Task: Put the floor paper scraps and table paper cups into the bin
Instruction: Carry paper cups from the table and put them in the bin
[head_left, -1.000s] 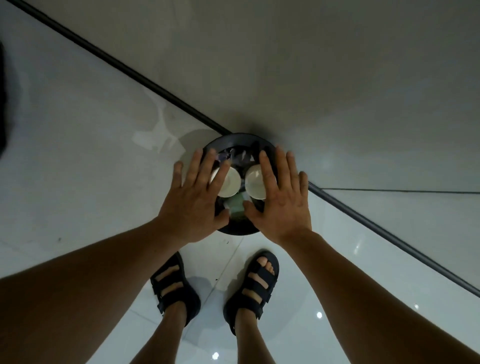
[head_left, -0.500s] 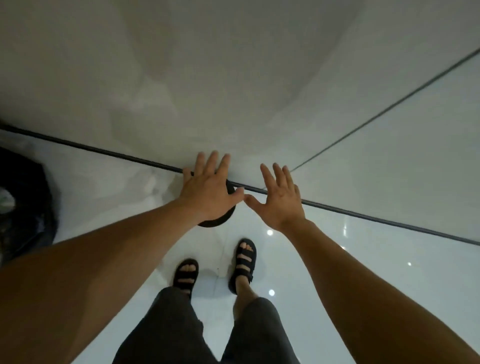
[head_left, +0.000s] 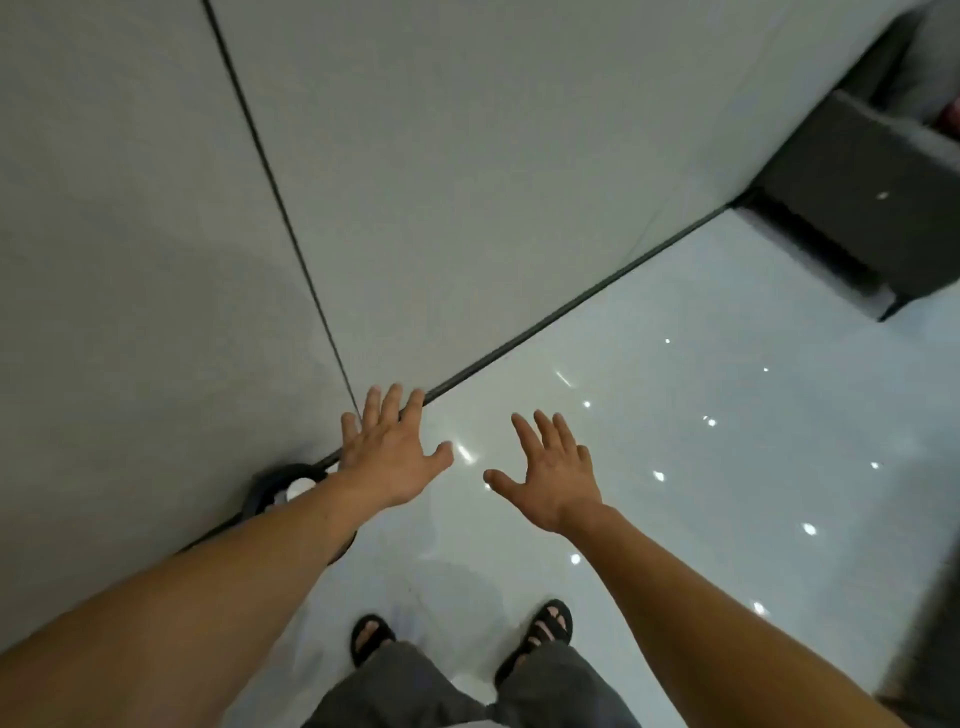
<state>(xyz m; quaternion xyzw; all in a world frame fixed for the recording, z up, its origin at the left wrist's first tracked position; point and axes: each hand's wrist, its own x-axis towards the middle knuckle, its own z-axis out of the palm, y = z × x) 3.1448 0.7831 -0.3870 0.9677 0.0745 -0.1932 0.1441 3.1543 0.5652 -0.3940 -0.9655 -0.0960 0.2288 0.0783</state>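
The round black bin (head_left: 265, 491) stands on the floor against the wall at lower left, mostly hidden behind my left forearm. A white paper cup (head_left: 300, 488) shows inside it. My left hand (head_left: 392, 457) is held out flat with fingers spread, to the right of the bin and empty. My right hand (head_left: 550, 478) is also flat and spread, empty, over the glossy floor further right. Both hands hang in the air and touch nothing.
A grey wall (head_left: 467, 182) with a dark vertical seam and a dark skirting strip runs diagonally. The glossy white tiled floor (head_left: 727, 467) lies to the right. A dark grey piece of furniture (head_left: 852, 208) stands at upper right. My sandalled feet (head_left: 545, 631) are below.
The view has swung to the right and lifted away from the bin. Both hands, which were over the cups in the bin, have come off it and now hover spread to its right.
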